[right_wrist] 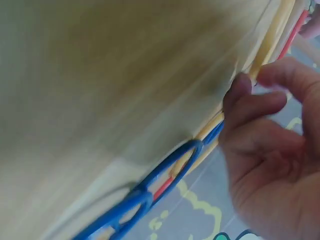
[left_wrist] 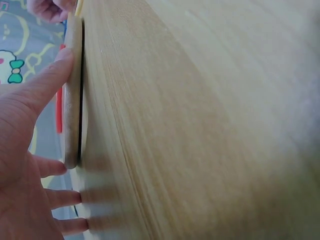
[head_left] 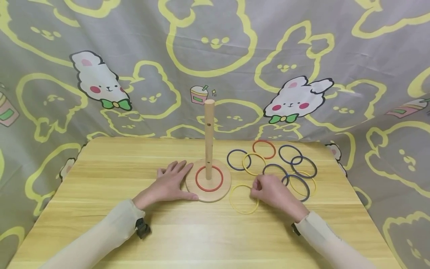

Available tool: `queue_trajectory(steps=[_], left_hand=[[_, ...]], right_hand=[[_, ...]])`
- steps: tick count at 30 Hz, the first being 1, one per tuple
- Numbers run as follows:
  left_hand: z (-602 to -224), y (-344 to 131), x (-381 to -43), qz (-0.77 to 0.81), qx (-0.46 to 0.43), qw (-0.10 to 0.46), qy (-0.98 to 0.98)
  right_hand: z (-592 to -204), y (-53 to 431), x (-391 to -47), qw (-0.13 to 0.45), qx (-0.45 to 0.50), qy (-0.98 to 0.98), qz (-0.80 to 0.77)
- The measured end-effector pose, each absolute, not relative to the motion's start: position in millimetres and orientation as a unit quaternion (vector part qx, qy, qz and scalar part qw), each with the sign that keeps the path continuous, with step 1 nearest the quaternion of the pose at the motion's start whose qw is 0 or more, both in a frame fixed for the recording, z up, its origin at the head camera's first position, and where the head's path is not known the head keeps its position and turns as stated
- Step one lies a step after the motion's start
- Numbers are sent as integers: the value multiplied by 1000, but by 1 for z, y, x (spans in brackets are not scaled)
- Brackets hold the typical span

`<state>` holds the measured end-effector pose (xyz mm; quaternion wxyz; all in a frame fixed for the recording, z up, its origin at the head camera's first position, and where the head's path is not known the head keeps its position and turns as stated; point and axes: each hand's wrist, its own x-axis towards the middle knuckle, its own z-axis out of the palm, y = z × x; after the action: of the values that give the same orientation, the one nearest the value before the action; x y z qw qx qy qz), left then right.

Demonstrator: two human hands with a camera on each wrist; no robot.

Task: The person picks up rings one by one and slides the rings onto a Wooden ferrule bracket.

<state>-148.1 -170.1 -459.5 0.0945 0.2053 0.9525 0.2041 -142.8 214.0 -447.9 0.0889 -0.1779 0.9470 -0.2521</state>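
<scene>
A wooden peg rises upright from a round wooden base. Around the foot of the peg, a red ring lies on the base. My left hand rests at the base's left side, fingers spread and straight; in the left wrist view its thumb touches the base. Right of the base, my right hand pinches the right edge of a yellow ring between thumb and fingertips. The right wrist view shows this yellow ring edge-on at the fingertips.
Several blue rings lie scattered on the table behind and beside my right hand, some overlapping. Among them are another red ring and two yellow rings. A patterned grey curtain hangs behind the table and along its sides.
</scene>
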Motion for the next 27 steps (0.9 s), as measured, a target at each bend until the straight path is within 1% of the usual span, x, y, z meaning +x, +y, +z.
queue_trajectory(steps=[3, 10, 13, 17, 22, 27], left_hand=[[-458, -169, -147, 200, 207, 95, 953], [-459, -170, -148, 195, 206, 94, 954], [-461, -171, -148, 196, 207, 93, 954], [-461, -171, -148, 194, 208, 93, 954], [-459, -171, -147, 192, 209, 88, 955], [-461, -172, -147, 190, 211, 86, 955]], right_hand=[[-446, 212, -136, 103, -207, 926, -300], [-432, 200, -122, 96, -289, 881, -362], [-418, 194, -117, 101, -296, 869, -384], [-392, 185, -112, 93, -293, 845, -437], [-358, 170, -111, 47, -305, 807, -504], [-332, 156, -113, 0, -323, 765, -558]])
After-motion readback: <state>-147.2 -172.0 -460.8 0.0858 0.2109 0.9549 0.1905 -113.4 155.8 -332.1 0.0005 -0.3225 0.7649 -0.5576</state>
